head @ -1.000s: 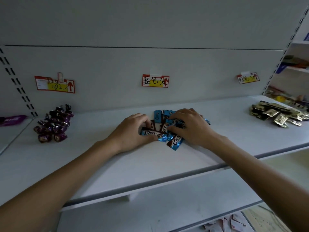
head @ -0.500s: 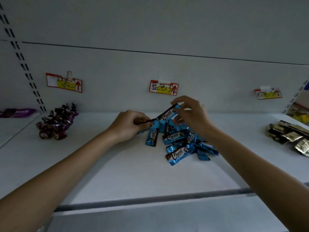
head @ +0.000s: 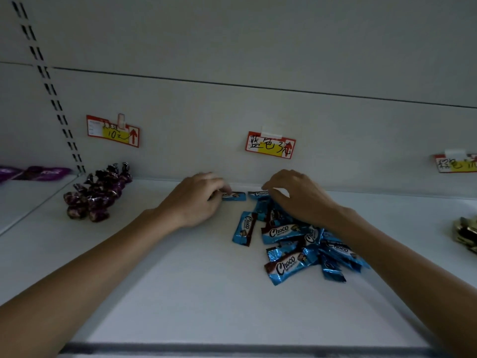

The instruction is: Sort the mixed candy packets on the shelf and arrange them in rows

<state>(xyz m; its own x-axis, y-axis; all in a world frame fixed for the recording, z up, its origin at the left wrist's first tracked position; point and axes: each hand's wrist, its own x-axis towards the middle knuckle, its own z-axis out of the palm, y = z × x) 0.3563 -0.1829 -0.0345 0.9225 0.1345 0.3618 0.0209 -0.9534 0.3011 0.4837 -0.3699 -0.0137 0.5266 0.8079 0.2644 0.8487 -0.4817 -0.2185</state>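
Far back on shelf [head: 154,280]: left grip [head: 196,200] pinches blue packet [head: 235,196] by its left end; right grip [head: 296,197] curls over second packet [head: 258,194], hold unclear; pile [head: 296,244] nearer.

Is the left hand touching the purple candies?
No, the left hand touches a blue Choco packet, and the purple candies sit well apart from it, farther to the left.

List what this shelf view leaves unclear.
In the head view:
gold foil packets, cut off by the right edge;
rightmost red-and-yellow price tag, writing cut off by the same edge;
blue Choco packet at the back wall, its end covered by the left hand, hiding the grip;
second blue Choco packet, covered likewise by the right hand.
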